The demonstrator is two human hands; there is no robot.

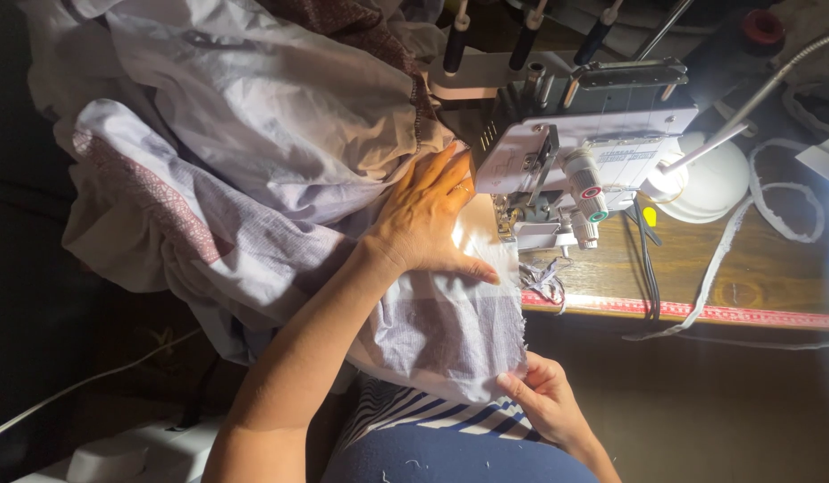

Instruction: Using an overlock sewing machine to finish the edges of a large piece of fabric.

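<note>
Flatly, left hand (423, 215) spread on pale fabric (280, 134), right hand (544, 398) pinching its edge (frayed).

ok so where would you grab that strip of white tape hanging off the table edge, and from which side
Take the white tape where it drapes over the front edge of the wooden table, coming from the front right. There it hangs free in one flat strand, clear of the sewing machine and black cables; further back it loops.

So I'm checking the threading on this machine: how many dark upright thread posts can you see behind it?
3, in a row at the top edge behind the machine: left post, middle post, right post. More may sit beyond the frame.
</note>
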